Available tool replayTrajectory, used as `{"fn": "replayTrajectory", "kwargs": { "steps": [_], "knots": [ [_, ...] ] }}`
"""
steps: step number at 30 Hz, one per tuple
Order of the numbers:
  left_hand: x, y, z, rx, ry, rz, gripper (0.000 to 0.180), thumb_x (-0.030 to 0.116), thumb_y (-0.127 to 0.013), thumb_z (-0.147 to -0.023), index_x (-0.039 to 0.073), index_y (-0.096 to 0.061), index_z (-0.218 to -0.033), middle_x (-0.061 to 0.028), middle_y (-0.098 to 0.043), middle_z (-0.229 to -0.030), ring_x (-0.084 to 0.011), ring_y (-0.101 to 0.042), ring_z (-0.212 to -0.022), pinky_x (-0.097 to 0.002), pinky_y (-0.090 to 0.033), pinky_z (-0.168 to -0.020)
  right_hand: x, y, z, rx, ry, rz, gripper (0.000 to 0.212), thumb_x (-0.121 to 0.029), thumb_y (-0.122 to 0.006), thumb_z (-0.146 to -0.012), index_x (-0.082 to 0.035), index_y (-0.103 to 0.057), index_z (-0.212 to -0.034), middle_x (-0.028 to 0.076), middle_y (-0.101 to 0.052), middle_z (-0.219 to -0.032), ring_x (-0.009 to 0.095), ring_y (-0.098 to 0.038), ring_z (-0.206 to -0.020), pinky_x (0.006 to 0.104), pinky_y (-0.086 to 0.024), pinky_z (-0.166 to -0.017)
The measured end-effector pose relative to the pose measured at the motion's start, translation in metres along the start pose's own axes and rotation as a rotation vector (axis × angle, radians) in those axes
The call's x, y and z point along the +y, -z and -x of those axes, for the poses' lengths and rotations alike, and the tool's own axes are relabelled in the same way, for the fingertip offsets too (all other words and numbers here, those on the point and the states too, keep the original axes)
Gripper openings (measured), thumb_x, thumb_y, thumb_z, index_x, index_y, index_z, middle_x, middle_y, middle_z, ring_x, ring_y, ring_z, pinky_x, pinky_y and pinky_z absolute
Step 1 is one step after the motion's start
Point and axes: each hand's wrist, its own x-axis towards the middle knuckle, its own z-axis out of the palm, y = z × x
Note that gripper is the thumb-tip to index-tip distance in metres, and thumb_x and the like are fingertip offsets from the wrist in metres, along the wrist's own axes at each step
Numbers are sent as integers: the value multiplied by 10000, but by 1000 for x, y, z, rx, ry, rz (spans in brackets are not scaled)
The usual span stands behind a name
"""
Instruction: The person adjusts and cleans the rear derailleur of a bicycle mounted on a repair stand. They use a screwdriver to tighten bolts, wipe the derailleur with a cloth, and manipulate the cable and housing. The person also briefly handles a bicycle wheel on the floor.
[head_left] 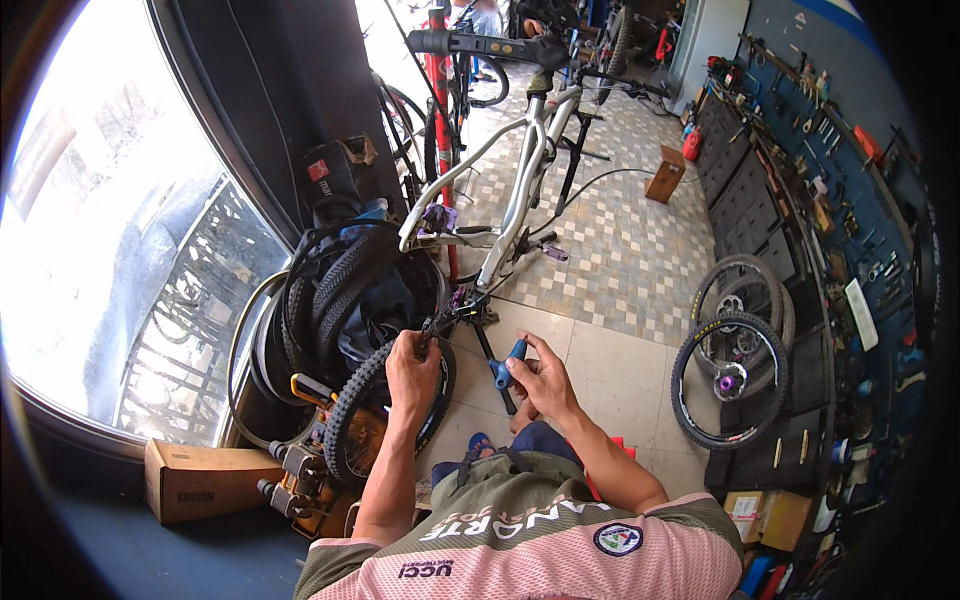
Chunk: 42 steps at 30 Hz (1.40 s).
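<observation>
My right hand [541, 382] is closed around a T-shaped tool with a blue handle [507, 366], held in front of my lap. To its left, my left hand [411, 372] pinches a small black bike part [430, 337], mostly hidden by the fingers. Just beyond that hand are the dark and purple parts [459, 297] at the low end of a silver bicycle frame [519, 205]. The frame hangs in a black clamp arm [478, 44] on a red stand [438, 70].
A knobby tyre on a wheel [345, 420] stands close by my left forearm, with a pile of black tyres [340, 275] behind it. Two wheels [730, 380] lean against dark cabinets on the right. A cardboard box [205, 480] sits at the lower left, beneath the window.
</observation>
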Motion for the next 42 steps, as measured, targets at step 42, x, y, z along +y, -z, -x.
{"fn": "replayTrajectory", "kwargs": {
  "steps": [42],
  "knots": [
    [3, 6, -5, -90, 33, 11, 190, 106, -792, -927, -10, -662, -1006, -161, -711, -880, -297, -707, -734, -405, -556, -699, -2, 10, 3, 26, 391, 629, 516, -211, -869, -889, -117, -740, -1380, 87, -682, -1251, 234, -716, -932, 352, -599, -783]
  ]
}}
